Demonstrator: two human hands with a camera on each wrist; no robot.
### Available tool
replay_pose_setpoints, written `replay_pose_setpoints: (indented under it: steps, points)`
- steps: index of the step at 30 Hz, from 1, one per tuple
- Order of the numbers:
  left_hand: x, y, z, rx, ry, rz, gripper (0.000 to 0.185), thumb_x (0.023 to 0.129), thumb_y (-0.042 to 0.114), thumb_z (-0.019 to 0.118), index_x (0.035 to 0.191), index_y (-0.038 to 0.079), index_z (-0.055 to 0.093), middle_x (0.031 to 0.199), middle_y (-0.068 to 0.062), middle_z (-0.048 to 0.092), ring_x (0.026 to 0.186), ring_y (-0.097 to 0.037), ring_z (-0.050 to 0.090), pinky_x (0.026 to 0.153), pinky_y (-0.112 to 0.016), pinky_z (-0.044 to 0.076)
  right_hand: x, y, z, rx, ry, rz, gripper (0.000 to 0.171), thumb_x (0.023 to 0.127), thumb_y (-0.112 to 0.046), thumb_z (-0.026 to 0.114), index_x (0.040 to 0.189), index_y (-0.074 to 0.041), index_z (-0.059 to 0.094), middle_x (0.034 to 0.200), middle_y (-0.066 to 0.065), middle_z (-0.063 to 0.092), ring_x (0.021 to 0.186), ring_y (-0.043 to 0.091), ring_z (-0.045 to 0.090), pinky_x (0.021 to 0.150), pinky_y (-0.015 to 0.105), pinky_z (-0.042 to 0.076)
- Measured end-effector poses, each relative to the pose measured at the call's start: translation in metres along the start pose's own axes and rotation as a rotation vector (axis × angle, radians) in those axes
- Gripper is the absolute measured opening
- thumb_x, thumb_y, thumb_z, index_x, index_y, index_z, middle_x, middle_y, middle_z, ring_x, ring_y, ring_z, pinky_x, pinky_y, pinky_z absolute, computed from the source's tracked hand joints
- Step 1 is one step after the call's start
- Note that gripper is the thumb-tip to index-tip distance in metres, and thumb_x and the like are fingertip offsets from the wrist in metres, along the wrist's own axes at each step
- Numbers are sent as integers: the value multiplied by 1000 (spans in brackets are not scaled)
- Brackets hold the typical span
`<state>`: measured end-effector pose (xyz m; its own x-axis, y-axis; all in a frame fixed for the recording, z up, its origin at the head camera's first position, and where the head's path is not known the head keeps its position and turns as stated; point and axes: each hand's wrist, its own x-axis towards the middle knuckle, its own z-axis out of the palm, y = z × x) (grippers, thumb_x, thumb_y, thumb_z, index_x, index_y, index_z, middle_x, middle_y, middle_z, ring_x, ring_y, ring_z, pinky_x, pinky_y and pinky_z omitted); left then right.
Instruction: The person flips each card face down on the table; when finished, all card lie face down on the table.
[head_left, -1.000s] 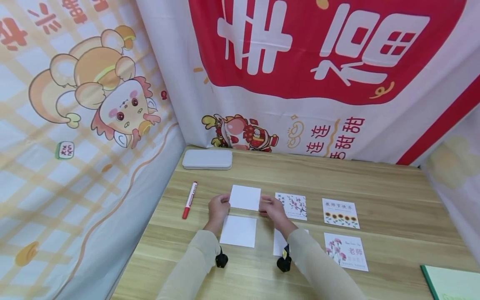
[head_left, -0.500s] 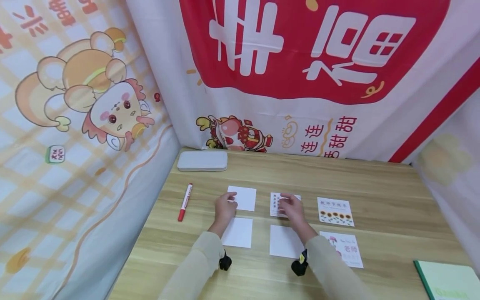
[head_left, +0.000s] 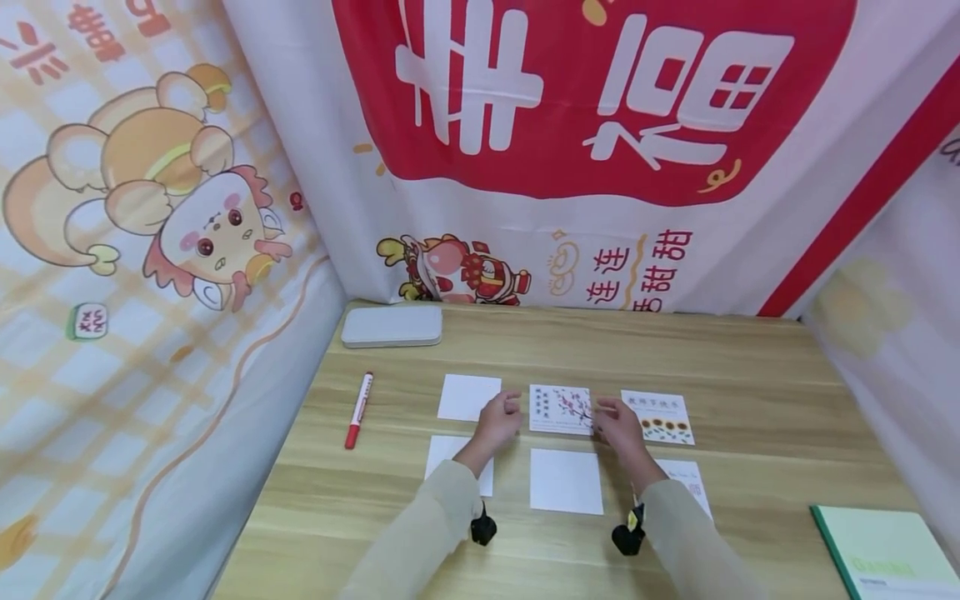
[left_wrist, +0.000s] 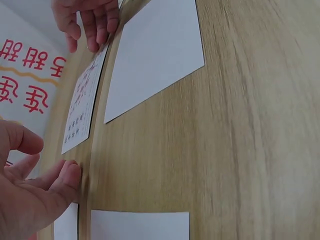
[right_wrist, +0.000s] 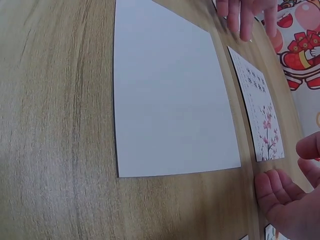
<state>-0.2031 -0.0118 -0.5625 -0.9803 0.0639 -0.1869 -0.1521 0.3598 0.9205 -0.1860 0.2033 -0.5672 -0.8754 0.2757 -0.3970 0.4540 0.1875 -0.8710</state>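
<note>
A wooden surface (head_left: 750, 375) is seen, enclosed at its back and side edges by printed cloth (head_left: 570, 125). A green book (head_left: 885, 554) lies at the near right corner, and a grey case (head_left: 392, 326) at the far left corner. A red marker (head_left: 358, 410) lies toward the left edge, near the case.

Square cards are laid in two rows across the middle of the surface. In the far row a blank card (head_left: 465, 397) is on the left, a plum-blossom card (head_left: 560, 409) in the middle and a sunflower card (head_left: 657, 416) on the right. In the near row a second blank card (head_left: 442, 458) is partly covered by the left sleeve, a third blank card (head_left: 566, 480) lies in the middle, just in front of the blossom card, and a further card (head_left: 693, 482) toward the right edge is partly hidden by the right arm.

The blossom card lies flat between the two hands. The left hand (head_left: 498, 419) is held at its left edge with fingers loosely extended, nothing being gripped; whether the card is touched cannot be told. The right hand (head_left: 617, 421) is at its right edge, fingers relaxed and slightly bent, with fingertips (left_wrist: 95, 42) at or just over the card's rim.
</note>
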Motion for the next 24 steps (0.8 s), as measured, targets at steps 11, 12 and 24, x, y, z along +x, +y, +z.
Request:
replay_pose_setpoints:
  steps: [11, 12, 24]
  points:
    - [-2, 5, 20, 23, -24, -56, 47, 80, 1, 55, 127, 2, 50, 113, -20, 59, 103, -31, 57, 84, -37, 50, -1, 1, 2, 47, -62, 5, 52, 81, -4, 50, 132, -2, 42, 121, 23, 50, 99, 31, 54, 76, 35, 52]
    - [-1, 5, 21, 19, -23, -57, 47, 80, 1, 55, 127, 1, 50, 113, -20, 59, 103, -32, 57, 84, -37, 50, -1, 1, 2, 55, -64, 4, 52, 82, -4, 51, 133, -2, 42, 122, 23, 50, 99, 31, 54, 77, 35, 52]
    - [1, 11, 23, -151, 118, -80, 45, 76, -4, 57, 121, -2, 55, 99, -16, 64, 82, -23, 61, 64, -27, 52, -3, -1, 3, 35, -94, -25, 51, 84, -6, 51, 133, -2, 41, 123, 23, 49, 97, 30, 55, 76, 35, 51]
